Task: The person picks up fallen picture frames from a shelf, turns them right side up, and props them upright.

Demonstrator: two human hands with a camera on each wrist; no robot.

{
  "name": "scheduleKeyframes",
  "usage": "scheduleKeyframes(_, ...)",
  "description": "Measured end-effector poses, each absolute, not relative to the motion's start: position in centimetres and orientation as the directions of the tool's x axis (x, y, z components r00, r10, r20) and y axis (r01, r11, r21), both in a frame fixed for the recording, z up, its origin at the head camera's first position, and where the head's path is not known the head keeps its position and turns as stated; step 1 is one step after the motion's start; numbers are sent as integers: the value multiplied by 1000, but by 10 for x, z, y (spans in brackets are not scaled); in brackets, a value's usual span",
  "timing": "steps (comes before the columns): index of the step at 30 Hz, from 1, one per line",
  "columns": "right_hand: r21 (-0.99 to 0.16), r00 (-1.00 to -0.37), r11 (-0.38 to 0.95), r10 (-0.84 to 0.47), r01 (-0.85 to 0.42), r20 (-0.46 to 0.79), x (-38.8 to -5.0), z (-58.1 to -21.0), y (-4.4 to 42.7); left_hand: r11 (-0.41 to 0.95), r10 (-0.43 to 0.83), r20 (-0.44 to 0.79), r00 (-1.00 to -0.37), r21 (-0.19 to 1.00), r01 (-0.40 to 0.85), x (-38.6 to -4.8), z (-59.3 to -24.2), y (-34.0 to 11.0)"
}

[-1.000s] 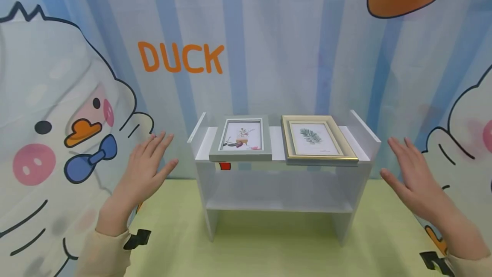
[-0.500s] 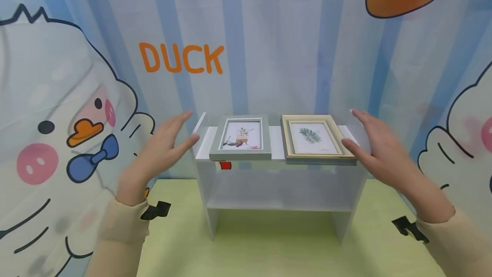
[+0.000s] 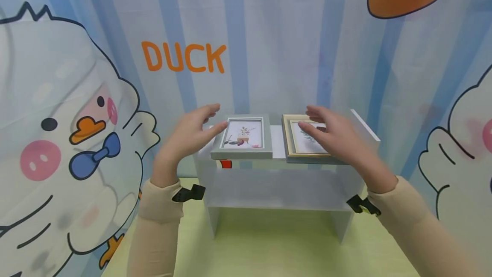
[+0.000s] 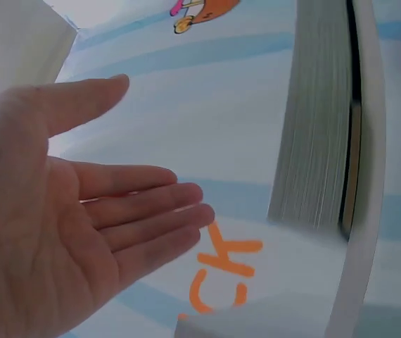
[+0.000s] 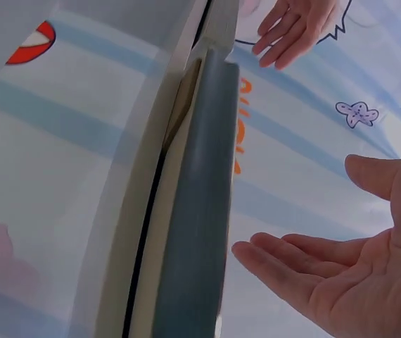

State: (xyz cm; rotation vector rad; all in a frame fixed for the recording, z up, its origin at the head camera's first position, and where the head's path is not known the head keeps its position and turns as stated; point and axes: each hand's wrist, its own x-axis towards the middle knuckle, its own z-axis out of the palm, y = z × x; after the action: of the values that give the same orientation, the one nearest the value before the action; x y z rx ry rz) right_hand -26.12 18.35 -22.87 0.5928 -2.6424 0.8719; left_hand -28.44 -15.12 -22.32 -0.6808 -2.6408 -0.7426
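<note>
A grey-green frame (image 3: pixel 241 155) with a plant picture lies flat on the left of a white shelf's top. Beside it on the right lies a gold-rimmed frame (image 3: pixel 286 140) with a leaf picture. The left hand (image 3: pixel 190 134) is raised at the grey-green frame's left side, fingers extended and thumb apart; the left wrist view shows its palm (image 4: pixel 67 218) empty, with a gap to the frame's edge (image 4: pixel 316 120). Over the gold-rimmed frame's right part hovers the right hand (image 3: pixel 334 134), fingers slightly bent; the right wrist view shows it (image 5: pixel 334 260) holding nothing beside the frame's edge (image 5: pixel 200 211).
The white shelf unit (image 3: pixel 280 187) has raised side panels and a lower board. It stands on a light green surface (image 3: pixel 276 251). Behind hangs a striped curtain (image 3: pixel 280 46) with cartoon ducks and orange lettering.
Both hands have moved inward from the sides, the left one to the grey-green frame's side and the right one over the gold-rimmed frame. The frames have stayed in place on the shelf.
</note>
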Motion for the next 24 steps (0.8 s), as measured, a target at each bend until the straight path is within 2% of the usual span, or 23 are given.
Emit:
scheduleKeyframes(6, -572, -915, 717, -266, -399, 304, -279, -228, 160, 739, 326, 360, -874, 480, 473, -291, -230, -133)
scheduleKeyframes(15, -677, -961, 690, -252, -258, 110, -301, -229, 132, 733, 215, 253, -943, 597, 327, -301, -244, -117)
scheduleKeyframes(24, -668, -967, 717, -255, -197, 12, -313, -233, 115, 763, 92, 223, -971, 611, 212, -307, -252, -117)
